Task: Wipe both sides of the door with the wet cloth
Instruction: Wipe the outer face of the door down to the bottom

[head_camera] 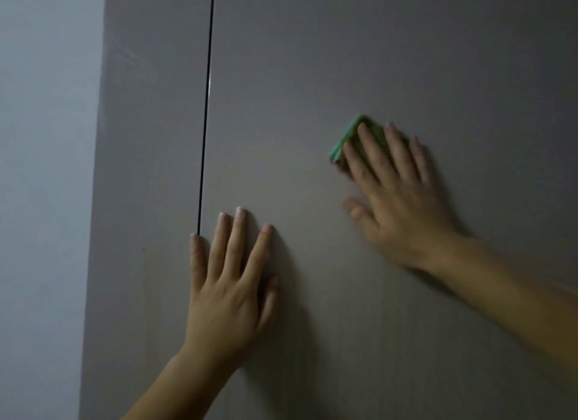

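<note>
A grey door [312, 75] fills most of the view, with a thin black gap [207, 107] running down its left part. My right hand [397, 200] lies flat on the door with straight fingers and presses a folded green cloth [345, 138] against it; only the cloth's upper left edge shows past my fingers. My left hand [231, 282] rests flat on the door lower down, fingers spread, its little finger at the bottom end of the black gap. It holds nothing.
A pale bluish wall [43, 169] stands to the left of the grey door frame strip [150, 169]. The door surface is dim and shadowed towards the lower right.
</note>
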The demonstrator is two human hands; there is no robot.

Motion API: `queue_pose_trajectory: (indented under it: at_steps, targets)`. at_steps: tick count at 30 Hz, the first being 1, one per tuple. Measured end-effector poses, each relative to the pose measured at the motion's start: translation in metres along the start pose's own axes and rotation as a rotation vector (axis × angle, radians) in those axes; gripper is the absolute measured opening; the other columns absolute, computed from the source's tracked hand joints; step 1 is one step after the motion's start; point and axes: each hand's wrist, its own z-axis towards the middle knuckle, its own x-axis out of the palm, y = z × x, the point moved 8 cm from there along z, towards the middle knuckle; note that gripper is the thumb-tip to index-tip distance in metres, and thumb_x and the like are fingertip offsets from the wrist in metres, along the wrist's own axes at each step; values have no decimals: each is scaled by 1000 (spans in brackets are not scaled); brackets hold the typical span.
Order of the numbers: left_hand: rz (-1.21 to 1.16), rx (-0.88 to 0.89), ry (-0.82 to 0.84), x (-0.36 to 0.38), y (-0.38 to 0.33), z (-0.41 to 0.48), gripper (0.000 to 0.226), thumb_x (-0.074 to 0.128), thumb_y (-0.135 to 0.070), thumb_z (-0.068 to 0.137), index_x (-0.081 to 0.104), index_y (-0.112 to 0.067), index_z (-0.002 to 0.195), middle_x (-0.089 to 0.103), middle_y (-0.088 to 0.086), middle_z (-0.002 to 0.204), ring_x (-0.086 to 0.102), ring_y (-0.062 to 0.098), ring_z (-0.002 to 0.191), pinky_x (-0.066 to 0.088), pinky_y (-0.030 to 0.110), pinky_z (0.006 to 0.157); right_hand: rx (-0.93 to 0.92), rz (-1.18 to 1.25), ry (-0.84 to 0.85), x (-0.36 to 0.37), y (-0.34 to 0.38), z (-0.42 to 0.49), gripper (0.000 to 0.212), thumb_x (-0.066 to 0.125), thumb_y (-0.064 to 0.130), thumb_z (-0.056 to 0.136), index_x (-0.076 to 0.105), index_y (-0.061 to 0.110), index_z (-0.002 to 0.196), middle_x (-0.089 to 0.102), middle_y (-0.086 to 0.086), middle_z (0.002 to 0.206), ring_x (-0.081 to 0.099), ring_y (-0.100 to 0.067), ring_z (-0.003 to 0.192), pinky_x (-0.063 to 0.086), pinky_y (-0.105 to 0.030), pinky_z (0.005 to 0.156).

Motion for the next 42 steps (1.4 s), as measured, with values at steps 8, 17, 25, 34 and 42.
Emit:
queue_pose_trajectory:
  at_steps: [8, 17, 25, 34, 42]
  targets:
    - [-65, -58, -43, -5, -21, 5, 67, 38, -40, 95, 37, -11, 156, 12, 21, 168, 2, 36, 158, 6, 64, 124, -319, -33, 49, 8, -12, -35, 70, 33, 55, 99, 26, 21, 161, 19, -6, 169, 21, -39, 154, 18, -54, 123]
    - [-46, 78, -3, 10, -80, 18, 66, 36, -46, 98, 33, -20, 159, 13, 16, 169, 3, 35, 158, 10, 65, 123, -391, -25, 93, 20, 6, -95, 72, 34, 58, 100, 24, 23, 162, 14, -7, 170, 13, -39, 156, 15, -58, 124]
    - [-29, 12, -69, 14, -95, 22, 67, 43, -42, 96, 39, -11, 155, 14, 23, 167, 4, 41, 156, 4, 62, 125, 27, -10, 6, 5, -81, -47, 77, 30, 56, 97, 22, 16, 162, 14, -11, 170, 13, -42, 155, 12, -59, 124]
    - [-40, 112, -21, 18, -132, 24, 63, 41, -43, 99, 39, -17, 156, 21, 19, 167, 13, 39, 156, 16, 64, 122, -166, -40, 30, 6, -103, -62, 70, 32, 51, 99, 27, 19, 160, 24, -9, 168, 23, -40, 153, 18, -54, 122]
    - [-62, 101, -19, 17, -135, 25, 65, 43, -40, 95, 43, -14, 154, 21, 19, 167, 13, 39, 156, 16, 66, 121, -195, 25, 65, 23, -49, -133, 74, 34, 57, 99, 19, 22, 162, 12, -8, 171, 12, -39, 156, 10, -58, 125]
